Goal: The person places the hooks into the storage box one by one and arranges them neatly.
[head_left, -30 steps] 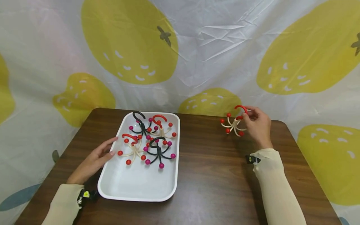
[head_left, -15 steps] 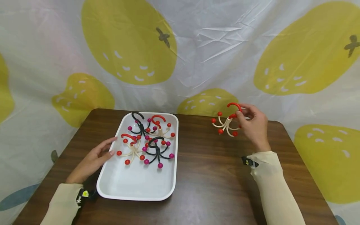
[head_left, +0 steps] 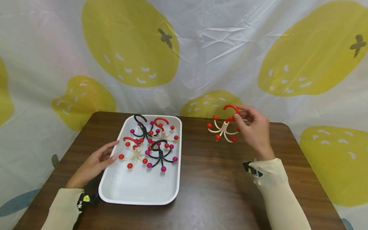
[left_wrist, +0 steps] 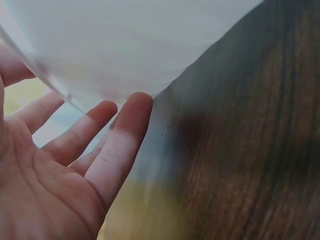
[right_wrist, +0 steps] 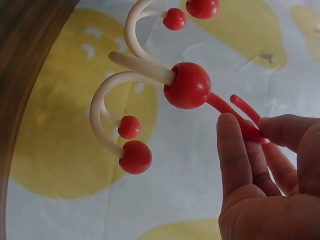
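My right hand pinches the red top of a multi-arm hanging hook between thumb and fingertips, above the table's back right part. The hook has curved cream arms tipped with red balls; in the right wrist view its red stem runs into the fingers. My left hand touches the left rim of a white tray, and the left wrist view shows its fingers extended against the tray's outside. In the tray stand two black hooks with magenta balls, one in front, and two cream-and-red hooks, one at left.
The brown wooden table carries the tray on its left half. A pale curtain printed with yellow fruit hangs close behind the table's back edge. The tray's front half shows bare white floor.
My right hand has moved left with the hanging hook, toward the tray. My left hand and the tray keep about the same place; the view has shifted slightly.
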`<state>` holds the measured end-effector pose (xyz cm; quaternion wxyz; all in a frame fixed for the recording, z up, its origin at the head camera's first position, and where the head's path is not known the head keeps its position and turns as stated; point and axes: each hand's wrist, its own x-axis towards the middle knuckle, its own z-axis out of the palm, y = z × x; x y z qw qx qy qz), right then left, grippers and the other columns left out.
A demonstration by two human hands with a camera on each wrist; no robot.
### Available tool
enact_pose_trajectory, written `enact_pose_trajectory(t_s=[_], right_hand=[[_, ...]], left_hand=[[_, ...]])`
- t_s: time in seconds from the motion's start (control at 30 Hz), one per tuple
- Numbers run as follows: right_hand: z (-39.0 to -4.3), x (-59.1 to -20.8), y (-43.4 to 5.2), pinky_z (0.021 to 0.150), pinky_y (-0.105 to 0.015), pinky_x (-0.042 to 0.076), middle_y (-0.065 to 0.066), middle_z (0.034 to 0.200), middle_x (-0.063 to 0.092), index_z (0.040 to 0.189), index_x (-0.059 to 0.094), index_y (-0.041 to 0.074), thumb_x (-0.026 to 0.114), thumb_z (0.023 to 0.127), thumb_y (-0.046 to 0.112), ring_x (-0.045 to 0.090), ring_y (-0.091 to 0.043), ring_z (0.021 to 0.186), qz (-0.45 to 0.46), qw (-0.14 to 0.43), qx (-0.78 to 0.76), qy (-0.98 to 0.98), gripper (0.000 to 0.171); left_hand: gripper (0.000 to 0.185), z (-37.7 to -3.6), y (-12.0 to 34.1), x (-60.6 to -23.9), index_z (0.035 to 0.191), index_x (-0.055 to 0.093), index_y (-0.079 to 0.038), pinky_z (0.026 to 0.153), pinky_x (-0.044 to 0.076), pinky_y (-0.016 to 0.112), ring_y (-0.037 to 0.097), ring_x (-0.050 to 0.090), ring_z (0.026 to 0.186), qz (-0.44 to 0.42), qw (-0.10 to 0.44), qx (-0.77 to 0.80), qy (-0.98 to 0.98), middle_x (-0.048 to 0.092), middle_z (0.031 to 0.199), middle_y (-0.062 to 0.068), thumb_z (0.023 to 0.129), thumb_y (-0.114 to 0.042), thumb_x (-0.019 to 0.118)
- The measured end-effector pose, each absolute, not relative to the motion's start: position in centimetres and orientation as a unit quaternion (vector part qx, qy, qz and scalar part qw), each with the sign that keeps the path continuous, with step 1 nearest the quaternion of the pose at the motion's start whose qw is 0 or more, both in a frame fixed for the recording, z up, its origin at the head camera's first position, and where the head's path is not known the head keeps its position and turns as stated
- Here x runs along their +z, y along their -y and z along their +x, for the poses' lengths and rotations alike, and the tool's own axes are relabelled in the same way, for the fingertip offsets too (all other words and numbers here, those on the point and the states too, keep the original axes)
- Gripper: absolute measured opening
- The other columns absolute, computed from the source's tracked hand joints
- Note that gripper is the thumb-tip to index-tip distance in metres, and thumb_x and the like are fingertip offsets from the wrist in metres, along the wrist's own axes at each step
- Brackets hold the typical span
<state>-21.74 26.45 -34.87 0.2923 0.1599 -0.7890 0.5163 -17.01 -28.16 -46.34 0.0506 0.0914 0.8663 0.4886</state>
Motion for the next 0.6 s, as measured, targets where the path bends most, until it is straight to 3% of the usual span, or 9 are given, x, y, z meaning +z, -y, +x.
enact_pose_trajectory(t_s=[0.6], right_hand=[[-19.2,-33.9,-22.5,0.076,-0.016,0.060,-0.014,0.094,0.081,0.123,0.076,0.005,0.077,0.095,0.002,0.078,-0.009,0.083,0.241,0.275,0.490,0.791,0.029]], left_hand=[[0.065,-16.8,28.1,-46.3,0.163,0.041,-0.017,0.082,0.060,0.028,0.039,0.066,0.118,0.079,0.053,0.488,-0.867,0.054,0.151,0.028,0.105,-0.030,0.067]])
